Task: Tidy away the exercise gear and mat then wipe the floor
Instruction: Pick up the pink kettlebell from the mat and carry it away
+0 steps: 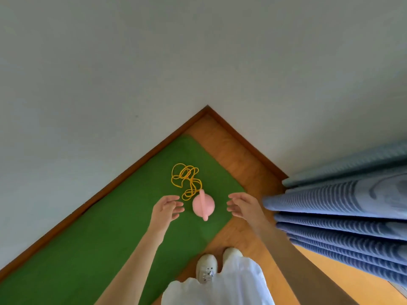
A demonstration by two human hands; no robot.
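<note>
1. Head view looks steeply down into a corner of the room, and at far left I see the white wall (66, 106) meeting a brown skirting board (92, 198), with the green mat (99, 238) lying flat along it on the wooden floor (246, 168).
2. My left hand (166, 208) is out over the mat, fingers loosely spread and empty, just left of the gear and touching nothing.
3. Just past its fingertips lies the yellow skipping rope (186, 181), a loose tangle of loops on the mat, its near end running up to the pink kettlebell (203, 205).
4. That kettlebell sits upright on the mat between my hands, handle on top; whether the rope actually touches it I cannot tell.
5. My right hand (242, 205) mirrors the other: released, fingers slightly curled, holding nothing, just right of the kettlebell.
6. Below, my white shoes (207, 267) stand on bare floor at the mat's edge, and blue curtains (341, 205) hang at far right.
7. I judge this to be the very start: the gear is not yet lifted, the mat unrolled, the floor unwiped.
8. Next I would bend lower, take the handle in one hand and gather the rope in the other. The loops could snag or trail, so they want bunching before lifting.
</note>
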